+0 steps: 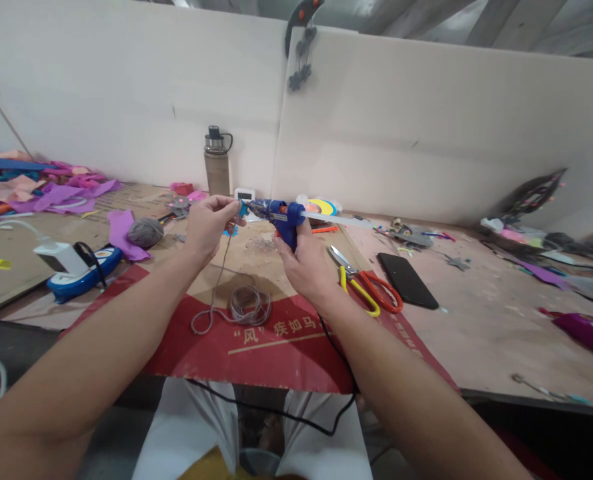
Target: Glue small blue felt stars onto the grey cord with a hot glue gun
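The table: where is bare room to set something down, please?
The widest bare patch of table lies between the black phone and the magenta item. A smaller one, on the red cardboard, runs from the coiled cord to the front edge. Crowded: back left, under colourful scraps, and the back right corner.

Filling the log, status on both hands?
Right hand: gripping blue glue gun. Left hand: pinching small blue piece at nozzle. Loose coiled string on red board below.

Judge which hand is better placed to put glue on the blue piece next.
Likely the right hand: it holds the glue gun, with the nozzle right by the blue piece. The left hand is occupied pinching that piece.
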### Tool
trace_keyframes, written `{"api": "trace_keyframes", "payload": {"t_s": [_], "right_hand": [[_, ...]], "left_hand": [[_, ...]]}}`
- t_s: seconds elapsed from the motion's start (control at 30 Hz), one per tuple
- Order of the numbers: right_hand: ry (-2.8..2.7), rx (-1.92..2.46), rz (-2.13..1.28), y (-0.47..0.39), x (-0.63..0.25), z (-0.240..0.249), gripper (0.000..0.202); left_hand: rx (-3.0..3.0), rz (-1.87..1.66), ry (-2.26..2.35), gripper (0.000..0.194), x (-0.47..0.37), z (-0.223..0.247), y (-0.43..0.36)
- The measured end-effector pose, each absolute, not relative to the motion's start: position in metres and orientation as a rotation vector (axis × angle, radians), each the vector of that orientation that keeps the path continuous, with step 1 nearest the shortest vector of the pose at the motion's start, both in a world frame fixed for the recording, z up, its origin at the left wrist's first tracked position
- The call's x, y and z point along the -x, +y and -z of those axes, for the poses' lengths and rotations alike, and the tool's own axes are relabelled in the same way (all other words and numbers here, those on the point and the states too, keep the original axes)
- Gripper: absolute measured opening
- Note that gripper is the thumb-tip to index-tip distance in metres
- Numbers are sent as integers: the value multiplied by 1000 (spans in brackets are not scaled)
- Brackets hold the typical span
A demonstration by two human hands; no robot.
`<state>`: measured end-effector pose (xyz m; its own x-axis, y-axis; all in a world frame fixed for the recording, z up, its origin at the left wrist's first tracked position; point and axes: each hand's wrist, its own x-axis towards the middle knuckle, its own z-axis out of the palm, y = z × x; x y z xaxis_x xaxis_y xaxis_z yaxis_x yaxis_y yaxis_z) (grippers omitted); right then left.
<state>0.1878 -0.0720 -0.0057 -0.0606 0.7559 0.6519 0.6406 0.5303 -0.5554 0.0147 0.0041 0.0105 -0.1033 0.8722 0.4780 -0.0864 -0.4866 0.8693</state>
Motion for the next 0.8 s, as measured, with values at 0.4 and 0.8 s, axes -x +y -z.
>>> {"api": "trace_keyframes", "payload": {"t_s": [0.4,0.8], "right_hand": [[-1747,1155,-153,-75,-186,3,49],[-1778,1136,-134,-73,-186,5,53]], "left_hand": [[-1404,-1659,887,15,-15,-11,4],[-1444,-1669,914,12,-15,-10,4]]}}
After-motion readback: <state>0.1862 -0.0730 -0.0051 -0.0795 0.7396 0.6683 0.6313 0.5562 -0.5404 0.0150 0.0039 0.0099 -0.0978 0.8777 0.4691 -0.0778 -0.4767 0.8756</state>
